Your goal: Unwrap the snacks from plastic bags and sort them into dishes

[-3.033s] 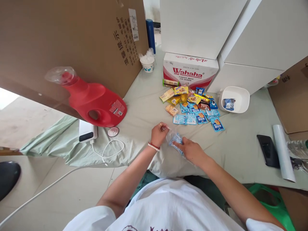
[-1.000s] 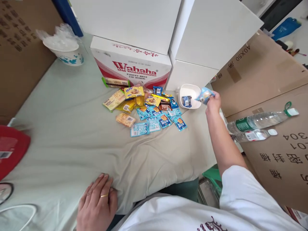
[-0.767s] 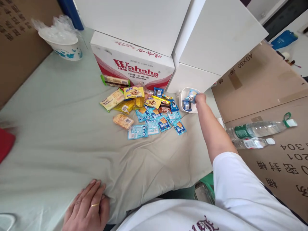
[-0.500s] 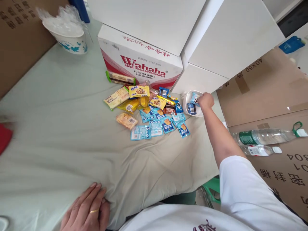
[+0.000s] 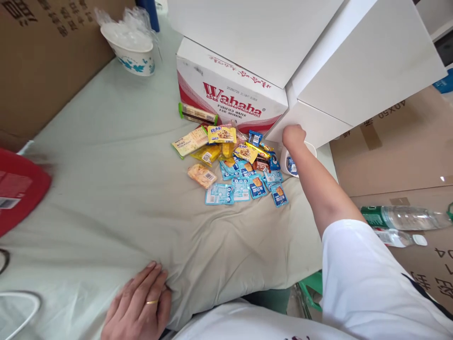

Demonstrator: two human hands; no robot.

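My right hand (image 5: pixel 294 137), its fingers curled and mostly turned away from view, is over the left rim of a small white bowl (image 5: pixel 311 150). Whatever it may hold is hidden. A dark blue snack packet (image 5: pixel 292 166) lies inside the bowl, partly covered by my forearm. Left of the bowl spreads a pile of wrapped snacks: several light-blue packets (image 5: pixel 257 186), yellow cookie packets (image 5: pixel 222 135), a green-edged cracker pack (image 5: pixel 190 141) and a clear-wrapped pastry (image 5: pixel 201 175). My left hand (image 5: pixel 138 302), wearing a ring, rests flat on the cloth with its fingers stretched out.
A Wahaha water carton (image 5: pixel 231 94) stands behind the snacks, beside white cabinets (image 5: pixel 325 113). A paper cup (image 5: pixel 129 49) stuffed with clear plastic is at the back left. A red object (image 5: pixel 21 189) sits at the left edge. Plastic bottles (image 5: pixel 410 217) lie right of the table.
My right hand has moved left, from the bowl's right side to above its left rim. The view has shifted, bringing more of the red object in at the left. My left hand stays resting.
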